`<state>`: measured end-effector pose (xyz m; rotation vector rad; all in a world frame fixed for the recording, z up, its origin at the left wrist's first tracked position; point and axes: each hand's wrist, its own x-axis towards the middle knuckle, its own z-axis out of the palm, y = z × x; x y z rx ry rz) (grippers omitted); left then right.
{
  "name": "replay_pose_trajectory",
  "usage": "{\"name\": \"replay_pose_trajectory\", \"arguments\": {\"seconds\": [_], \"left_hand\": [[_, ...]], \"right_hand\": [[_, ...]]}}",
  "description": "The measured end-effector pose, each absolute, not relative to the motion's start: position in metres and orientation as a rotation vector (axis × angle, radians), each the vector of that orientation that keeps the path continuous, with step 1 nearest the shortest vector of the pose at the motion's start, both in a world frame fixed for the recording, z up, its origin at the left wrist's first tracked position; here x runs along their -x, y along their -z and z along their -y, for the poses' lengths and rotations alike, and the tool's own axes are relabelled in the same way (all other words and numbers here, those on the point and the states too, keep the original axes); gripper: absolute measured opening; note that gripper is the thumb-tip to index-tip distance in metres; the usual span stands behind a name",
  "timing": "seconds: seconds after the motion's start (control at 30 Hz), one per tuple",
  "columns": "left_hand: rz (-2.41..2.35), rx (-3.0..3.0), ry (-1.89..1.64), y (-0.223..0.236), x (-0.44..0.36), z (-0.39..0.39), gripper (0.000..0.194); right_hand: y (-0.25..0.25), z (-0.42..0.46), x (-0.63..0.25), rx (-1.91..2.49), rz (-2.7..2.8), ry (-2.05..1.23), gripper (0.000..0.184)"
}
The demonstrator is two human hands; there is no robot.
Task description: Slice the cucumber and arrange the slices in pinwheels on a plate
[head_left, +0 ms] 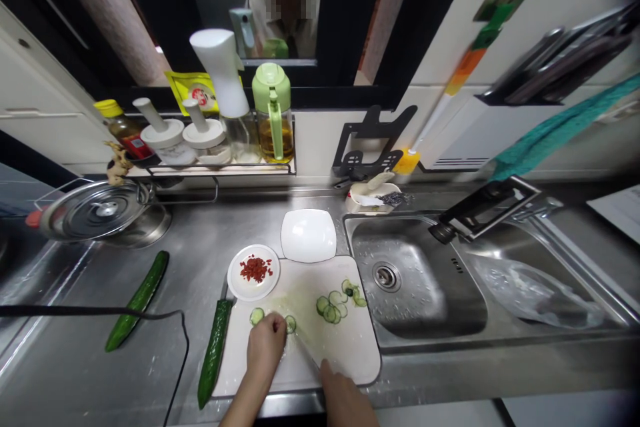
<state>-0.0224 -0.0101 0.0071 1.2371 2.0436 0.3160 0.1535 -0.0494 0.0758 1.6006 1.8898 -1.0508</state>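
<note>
My left hand point(269, 341) is closed, knuckles up, low over the white cutting board point(300, 373); whatever its fingers hold is hidden. Cucumber slices point(257, 315) lie on both sides of its fingertips. In my right hand point(345, 397), at the board's front edge, is a kitchen knife point(306, 348), its pale blade slanting up and left toward my left hand. Several thin cucumber slices point(330, 310) are spread over the board's right half. Along the left edge of the board leans a cut cucumber point(215, 353).
A plate of red dried berries point(255, 269) overlaps the board's back left corner. Behind the board is a white dish point(309, 235). Another cucumber point(137, 300) and a black cable point(183, 330) are at left, a lidded pot point(107, 210) behind. The sink point(420, 280) adjoins the right side.
</note>
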Motion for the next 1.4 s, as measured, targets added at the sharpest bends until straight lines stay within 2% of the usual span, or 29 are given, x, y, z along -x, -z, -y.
{"name": "replay_pose_trajectory", "arguments": {"seconds": [0.17,0.4,0.63,1.03,1.27,1.4], "left_hand": [[-2.01,-1.273,-0.439,-0.012,0.02,0.014,0.022],[-2.087,-1.187,-0.626,-0.012,0.044,0.024,0.021],[-2.23,-1.067,-0.6,-0.012,0.071,0.027,0.024],[-2.351,-1.276,-0.578,0.001,0.074,0.029,0.026],[-2.089,-1.494,-0.701,-0.006,0.05,0.014,0.023],[-1.819,-1.571,-0.574,-0.015,0.013,-0.014,0.021]], "right_hand": [[-0.076,0.056,-0.173,-1.614,-1.803,1.096,0.06],[-0.072,0.057,-0.179,-1.603,-1.774,1.09,0.064],[-0.064,0.053,-0.177,-1.582,-1.668,1.103,0.074],[-0.07,0.056,-0.181,-1.574,-1.775,1.072,0.073],[-0.083,0.049,-0.176,-1.552,-1.72,1.116,0.069],[-0.085,0.047,-0.174,-1.571,-1.679,1.139,0.071]]}}
